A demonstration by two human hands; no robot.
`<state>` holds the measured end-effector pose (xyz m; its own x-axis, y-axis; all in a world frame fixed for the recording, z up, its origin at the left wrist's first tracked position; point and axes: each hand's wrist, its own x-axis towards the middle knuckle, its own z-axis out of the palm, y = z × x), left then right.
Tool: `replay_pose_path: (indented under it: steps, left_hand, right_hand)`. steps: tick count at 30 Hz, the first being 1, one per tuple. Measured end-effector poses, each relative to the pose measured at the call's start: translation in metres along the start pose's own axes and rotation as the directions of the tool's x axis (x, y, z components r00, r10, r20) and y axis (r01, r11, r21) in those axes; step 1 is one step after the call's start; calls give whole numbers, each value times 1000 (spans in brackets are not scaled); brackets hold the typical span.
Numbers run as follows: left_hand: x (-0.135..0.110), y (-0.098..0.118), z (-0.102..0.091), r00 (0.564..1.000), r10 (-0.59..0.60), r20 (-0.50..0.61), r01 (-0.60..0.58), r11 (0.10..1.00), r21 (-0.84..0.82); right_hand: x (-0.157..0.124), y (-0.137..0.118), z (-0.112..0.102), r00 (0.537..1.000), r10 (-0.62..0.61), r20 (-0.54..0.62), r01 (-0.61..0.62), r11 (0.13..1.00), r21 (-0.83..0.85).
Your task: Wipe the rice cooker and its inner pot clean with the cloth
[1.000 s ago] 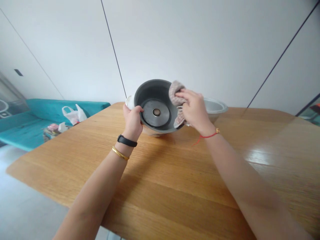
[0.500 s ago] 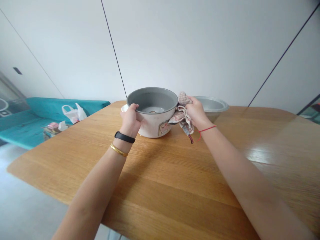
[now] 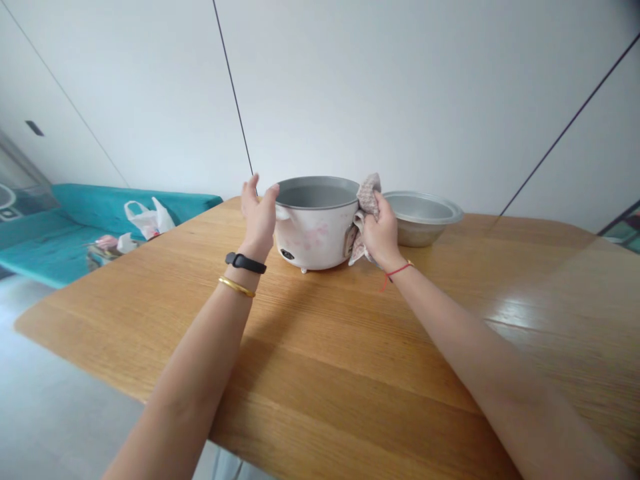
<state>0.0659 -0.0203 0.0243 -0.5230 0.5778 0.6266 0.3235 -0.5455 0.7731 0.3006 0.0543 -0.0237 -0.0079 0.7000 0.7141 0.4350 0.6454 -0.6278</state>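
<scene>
A white rice cooker body (image 3: 315, 237) with a faint pink pattern and a grey interior stands lidless on the wooden table (image 3: 310, 373). At its left side is my left hand (image 3: 261, 215), fingers spread and thumb close to the rim; whether it touches the cooker I cannot tell. My right hand (image 3: 383, 232) grips a bunched, pale pink-brown checked cloth (image 3: 369, 195) against the cooker's right side. Part of the control panel shows beside the cloth. Behind my right hand sits a silver metal inner pot (image 3: 423, 217), partly hidden.
A white wall (image 3: 400, 87) with dark seams rises behind the table. To the left is a teal bench (image 3: 45, 233) with a white plastic bag (image 3: 150, 219) and small items on it. The table's front edge lies close to me.
The rice cooker has turned, its panel swinging right and its patterned side coming round to face me. My left hand has let go of the rim and opened. The cloth remains in my right hand.
</scene>
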Motion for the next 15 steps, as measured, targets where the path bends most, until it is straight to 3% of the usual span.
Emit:
replay_pose_path:
  steps: [4,7,9,11,13,15]
  left_hand:
    - [2,4,-7,988,18,151,-34,994,103]
    - [-1,7,-7,986,13,167,-35,991,127]
    - [-2,9,-5,988,12,154,-35,989,146]
    - [-2,11,-4,989,3,146,-27,986,167]
    - [0,13,-5,989,-16,149,-12,983,182]
    - [3,13,-9,986,-43,159,14,983,183]
  right_hand:
    - [-37,-13,12,989,-148,26,150,958,-246]
    - [-65,-22,19,960,-211,186,268,888,-375]
    - [-79,-29,21,882,-279,381,418,836,-356]
    - [-87,-36,21,748,-353,562,565,783,-260]
    - [-90,-41,19,637,-398,660,640,751,-164]
    - [-88,-43,15,616,-407,674,644,753,-135]
